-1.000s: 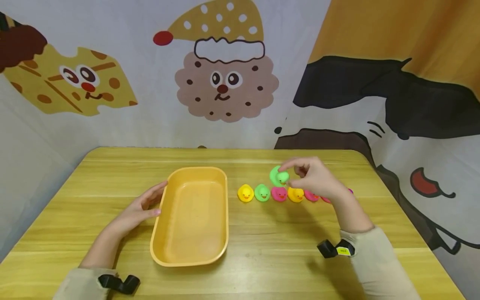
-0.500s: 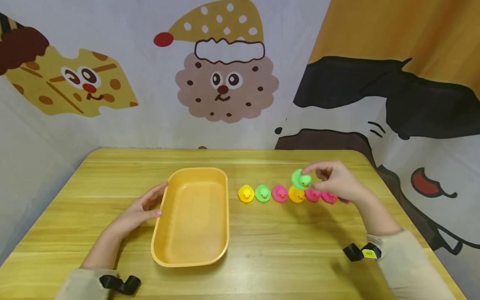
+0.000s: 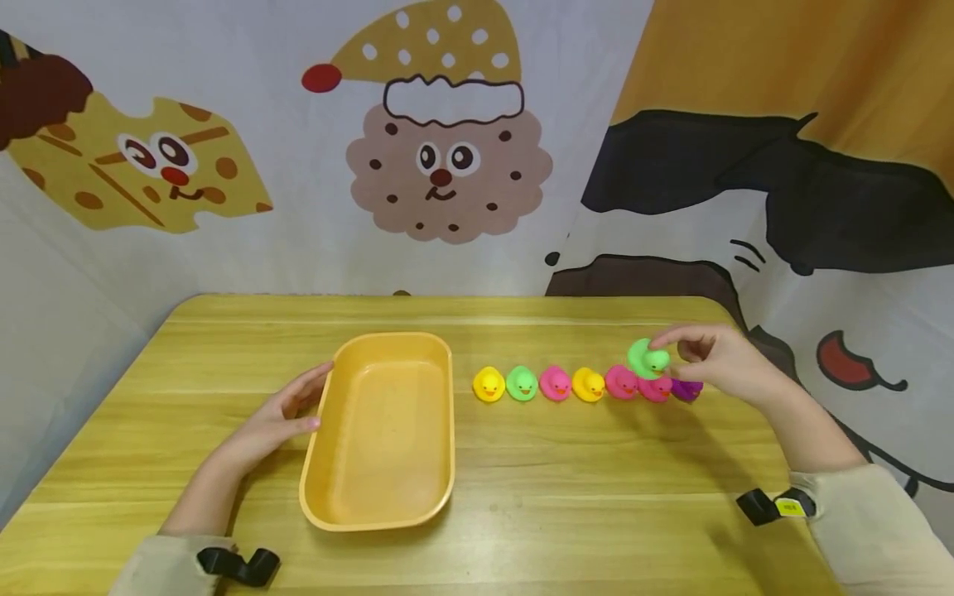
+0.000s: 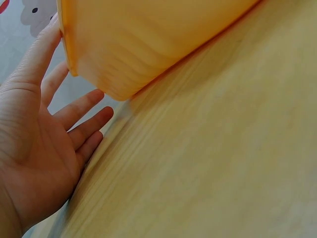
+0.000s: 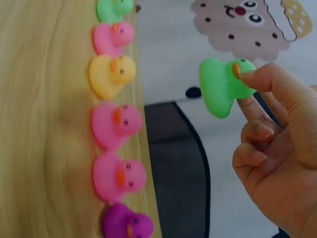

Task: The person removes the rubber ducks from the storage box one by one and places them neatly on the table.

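Observation:
Between thumb and fingers my right hand pinches a green rubber duck by its head, held up over the right end of a row of ducks. That row runs left to right: a yellow duck, a second green duck, a pink duck, an orange-yellow duck, two more pink ducks and a purple duck. My left hand touches the left side of an orange plastic tub, its fingers extended. In the left wrist view the fingertips lie along the tub's wall.
The wooden table carries everything, with the tub at left of centre. Behind its far edge hangs a cartoon-printed cloth. Each wrist wears a black camera band.
The right hand has carried the green duck rightward above the row, from over the pink duck to near the purple one, which now shows more fully. The left hand and tub stay put.

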Demonstrator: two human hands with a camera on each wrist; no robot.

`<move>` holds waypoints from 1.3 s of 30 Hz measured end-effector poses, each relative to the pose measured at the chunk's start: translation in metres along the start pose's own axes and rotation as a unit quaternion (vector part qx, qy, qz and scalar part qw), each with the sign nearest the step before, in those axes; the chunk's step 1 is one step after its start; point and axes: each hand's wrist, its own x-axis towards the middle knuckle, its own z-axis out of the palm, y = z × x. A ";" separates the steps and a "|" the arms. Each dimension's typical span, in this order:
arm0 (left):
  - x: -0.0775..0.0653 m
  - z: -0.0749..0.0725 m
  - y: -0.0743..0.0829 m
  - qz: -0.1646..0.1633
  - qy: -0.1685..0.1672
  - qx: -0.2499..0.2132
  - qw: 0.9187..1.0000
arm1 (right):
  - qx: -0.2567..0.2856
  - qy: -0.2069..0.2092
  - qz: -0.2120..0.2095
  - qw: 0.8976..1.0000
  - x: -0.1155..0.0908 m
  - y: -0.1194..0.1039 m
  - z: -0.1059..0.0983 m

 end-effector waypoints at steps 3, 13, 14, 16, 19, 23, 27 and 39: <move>0.000 0.000 -0.001 -0.005 0.003 -0.001 1.000 | -0.018 0.002 0.014 1.000 -0.003 0.005 -0.008; 0.001 0.000 -0.002 -0.002 0.000 0.006 1.000 | -0.052 0.002 0.045 0.998 -0.015 0.030 -0.031; 0.001 0.000 -0.002 0.000 -0.002 0.007 1.000 | -0.055 0.002 0.047 0.997 -0.016 0.033 -0.033; 0.001 0.000 -0.002 0.005 -0.005 0.008 1.000 | -0.063 0.003 0.054 0.997 -0.018 0.036 -0.037; 0.001 0.000 -0.002 0.008 -0.007 0.006 1.000 | -0.074 0.006 0.063 0.995 -0.021 0.041 -0.042; 0.000 0.000 -0.002 0.006 -0.005 0.005 1.000 | -0.084 0.010 0.073 0.994 -0.024 0.048 -0.047; 0.000 0.000 -0.003 0.004 -0.002 0.006 1.000 | -0.095 0.007 0.086 0.992 -0.028 0.056 -0.054; -0.001 0.000 -0.002 0.002 0.003 0.007 1.000 | -0.126 -0.011 0.155 0.980 -0.033 0.082 -0.070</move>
